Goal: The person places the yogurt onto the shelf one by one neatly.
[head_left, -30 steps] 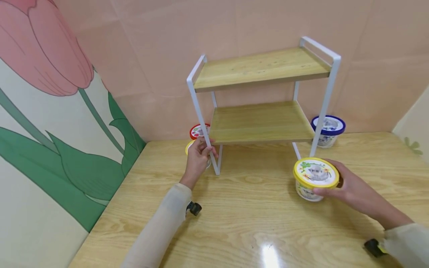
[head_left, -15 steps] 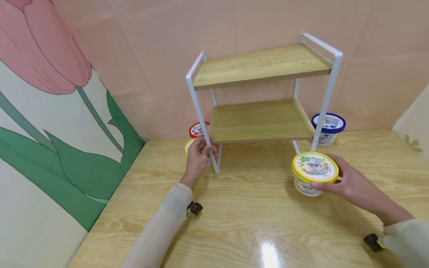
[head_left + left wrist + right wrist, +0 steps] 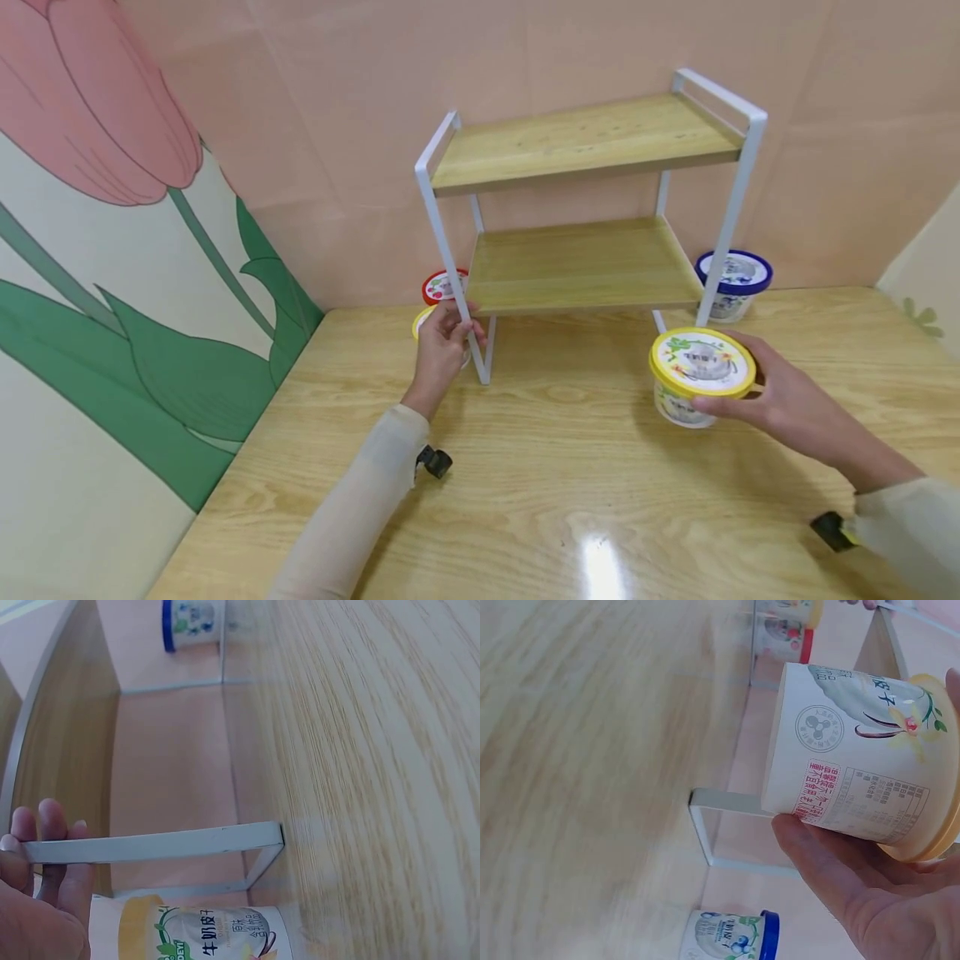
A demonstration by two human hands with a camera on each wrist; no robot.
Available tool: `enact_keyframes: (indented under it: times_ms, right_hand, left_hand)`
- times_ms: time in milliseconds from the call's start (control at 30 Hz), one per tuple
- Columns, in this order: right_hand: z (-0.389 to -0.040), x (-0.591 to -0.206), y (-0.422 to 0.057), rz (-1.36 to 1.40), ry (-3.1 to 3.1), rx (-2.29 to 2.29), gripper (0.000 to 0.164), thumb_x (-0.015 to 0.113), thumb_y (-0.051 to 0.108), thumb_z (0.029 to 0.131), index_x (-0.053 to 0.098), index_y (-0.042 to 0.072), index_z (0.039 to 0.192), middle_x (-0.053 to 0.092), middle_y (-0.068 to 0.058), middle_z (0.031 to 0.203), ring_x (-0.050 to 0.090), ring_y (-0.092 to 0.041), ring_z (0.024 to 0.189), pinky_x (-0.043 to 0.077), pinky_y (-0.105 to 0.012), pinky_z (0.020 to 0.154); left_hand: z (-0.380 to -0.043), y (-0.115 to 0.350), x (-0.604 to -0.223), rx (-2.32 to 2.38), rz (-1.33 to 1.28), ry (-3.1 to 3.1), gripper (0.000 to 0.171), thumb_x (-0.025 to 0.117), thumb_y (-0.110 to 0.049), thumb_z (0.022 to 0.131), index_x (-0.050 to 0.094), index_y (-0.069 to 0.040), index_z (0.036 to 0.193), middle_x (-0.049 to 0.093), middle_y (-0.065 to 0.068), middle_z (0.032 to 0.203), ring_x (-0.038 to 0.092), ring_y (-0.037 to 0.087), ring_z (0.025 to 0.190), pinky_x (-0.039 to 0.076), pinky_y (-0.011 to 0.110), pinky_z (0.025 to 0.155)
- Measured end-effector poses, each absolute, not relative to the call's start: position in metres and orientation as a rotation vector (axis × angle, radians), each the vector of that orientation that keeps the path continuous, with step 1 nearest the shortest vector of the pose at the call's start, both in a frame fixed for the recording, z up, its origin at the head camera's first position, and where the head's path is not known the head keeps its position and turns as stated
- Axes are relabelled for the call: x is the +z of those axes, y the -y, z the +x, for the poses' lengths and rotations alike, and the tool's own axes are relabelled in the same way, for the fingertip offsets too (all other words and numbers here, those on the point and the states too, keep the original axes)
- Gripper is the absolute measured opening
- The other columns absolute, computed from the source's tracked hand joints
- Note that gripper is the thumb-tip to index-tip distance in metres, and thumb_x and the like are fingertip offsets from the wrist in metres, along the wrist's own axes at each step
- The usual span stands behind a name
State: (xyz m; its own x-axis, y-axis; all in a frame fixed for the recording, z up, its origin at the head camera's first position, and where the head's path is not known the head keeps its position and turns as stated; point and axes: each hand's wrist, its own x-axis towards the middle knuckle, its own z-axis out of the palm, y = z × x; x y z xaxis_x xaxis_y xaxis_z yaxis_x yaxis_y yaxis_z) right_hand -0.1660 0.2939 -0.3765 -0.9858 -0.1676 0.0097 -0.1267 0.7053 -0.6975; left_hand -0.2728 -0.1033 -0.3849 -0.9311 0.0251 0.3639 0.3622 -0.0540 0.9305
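Note:
My right hand (image 3: pixel 791 408) holds a white paper tub with a yellow lid (image 3: pixel 702 362) round its side, in front of the rack's right front leg. The tub is upright, and the right wrist view shows its printed side close up, with the table below it. A two-tier rack (image 3: pixel 585 267) with wooden boards and a white metal frame stands against the back wall. My left hand (image 3: pixel 440 350) grips its left front leg, thumb in front and fingers behind. Just behind that hand is a second yellow-lidded tub (image 3: pixel 217 930), partly hidden in the head view.
A red-lidded tub (image 3: pixel 442 286) stands at the back left, partly behind the rack's leg. At the back right, a blue-lidded tub (image 3: pixel 733 283) stands beside the rack. The wooden table (image 3: pixel 525 475) meets a pink backdrop (image 3: pixel 337 125) and a tulip-patterned side panel (image 3: pixel 150 358).
My right hand has carried the yellow-lidded tub slightly forward and left, closer to the rack. My left hand keeps its grip on the leg. The head view has tilted a little.

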Motion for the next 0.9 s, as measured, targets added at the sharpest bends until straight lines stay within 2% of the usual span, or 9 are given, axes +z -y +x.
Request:
enact_keyframes:
  times_ms: [67, 100, 200, 267, 333, 467, 533, 733, 900]
  right_hand:
    - [-0.166, -0.375, -0.293, -0.259, -2.856, -1.173, 0.103, 0.076, 0.039, 0.087, 0.011, 0.0, 0.157, 0.037, -0.031, 0.145, 0.044, -0.053, 0.127, 0.043, -0.067, 0.093]
    - [-0.167, -0.374, -0.293, -0.266, -2.861, -1.173, 0.103, 0.076, 0.039, 0.086, 0.012, 0.0, 0.157, 0.038, -0.031, 0.145, 0.044, -0.053, 0.127, 0.046, -0.062, 0.092]
    - [-0.167, -0.373, -0.293, -0.29, -2.872, -1.187, 0.102, 0.078, 0.036, 0.085, 0.014, 0.001, 0.157, 0.04, -0.029, 0.143, 0.046, -0.052, 0.125, 0.05, -0.036, 0.088]
    - [-0.168, -0.372, -0.293, -0.299, -2.875, -1.193, 0.101, 0.078, 0.036, 0.085, 0.015, 0.001, 0.156, 0.04, -0.029, 0.143, 0.047, -0.051, 0.125, 0.046, -0.021, 0.082]
    - [-0.168, -0.372, -0.294, -0.305, -2.873, -1.206, 0.101, 0.079, 0.035, 0.085, 0.016, 0.001, 0.156, 0.04, -0.028, 0.142, 0.047, -0.05, 0.125, 0.041, -0.012, 0.078]
    - [-0.167, -0.37, -0.294, -0.304, -2.874, -1.202, 0.101, 0.079, 0.035, 0.085, 0.016, 0.002, 0.156, 0.04, -0.028, 0.143, 0.047, -0.05, 0.125, 0.04, -0.01, 0.076]
    - [-0.167, -0.369, -0.295, -0.308, -2.883, -1.196, 0.1, 0.079, 0.034, 0.085, 0.016, 0.002, 0.156, 0.04, -0.028, 0.143, 0.047, -0.05, 0.124, 0.04, -0.01, 0.076]
    - [-0.168, -0.36, -0.296, -0.335, -2.905, -1.201, 0.096, 0.078, 0.031, 0.086, 0.019, 0.003, 0.155, 0.044, -0.026, 0.139, 0.05, -0.047, 0.12, 0.045, -0.013, 0.072]
    - [-0.166, -0.355, -0.295, -0.335, -2.926, -1.19, 0.096, 0.078, 0.03, 0.086, 0.018, 0.003, 0.156, 0.043, -0.027, 0.14, 0.051, -0.048, 0.119, 0.045, -0.013, 0.07]
  left_hand:
    - [-0.273, 0.104, -0.385, -2.079, -0.412, 1.978, 0.019, 0.052, 0.013, 0.094, 0.059, 0.008, 0.111, 0.065, 0.014, 0.077, 0.064, 0.024, 0.067, 0.06, 0.039, 0.067]
    - [-0.273, 0.104, -0.385, -2.078, -0.408, 1.977, 0.019, 0.052, 0.013, 0.094, 0.059, 0.009, 0.111, 0.065, 0.014, 0.076, 0.064, 0.026, 0.067, 0.06, 0.037, 0.066]
    - [-0.272, 0.104, -0.385, -2.071, -0.397, 1.981, 0.019, 0.052, 0.013, 0.094, 0.06, 0.008, 0.111, 0.065, 0.008, 0.073, 0.064, 0.03, 0.068, 0.058, 0.035, 0.065]
    - [-0.272, 0.103, -0.385, -2.069, -0.391, 1.984, 0.018, 0.053, 0.012, 0.094, 0.06, 0.008, 0.111, 0.065, 0.004, 0.072, 0.064, 0.03, 0.068, 0.058, 0.034, 0.064]
    - [-0.273, 0.103, -0.385, -2.071, -0.389, 1.984, 0.018, 0.053, 0.012, 0.094, 0.06, 0.007, 0.111, 0.066, 0.01, 0.074, 0.065, 0.026, 0.067, 0.057, 0.031, 0.064]
    - [-0.273, 0.102, -0.385, -2.079, -0.403, 1.976, 0.018, 0.053, 0.012, 0.095, 0.059, 0.009, 0.111, 0.061, 0.033, 0.082, 0.064, 0.013, 0.063, 0.056, 0.025, 0.062]
    - [-0.272, 0.101, -0.385, -2.078, -0.408, 1.975, 0.018, 0.053, 0.011, 0.095, 0.058, 0.01, 0.112, 0.06, 0.037, 0.083, 0.064, 0.011, 0.062, 0.056, 0.024, 0.062]
    - [-0.272, 0.102, -0.384, -2.078, -0.399, 1.974, 0.017, 0.053, 0.012, 0.095, 0.06, 0.009, 0.11, 0.064, 0.007, 0.072, 0.065, 0.019, 0.063, 0.06, 0.035, 0.066]
    - [-0.273, 0.104, -0.385, -2.079, -0.404, 1.976, 0.018, 0.052, 0.014, 0.094, 0.06, 0.009, 0.11, 0.063, 0.005, 0.071, 0.065, 0.021, 0.063, 0.059, 0.04, 0.066]
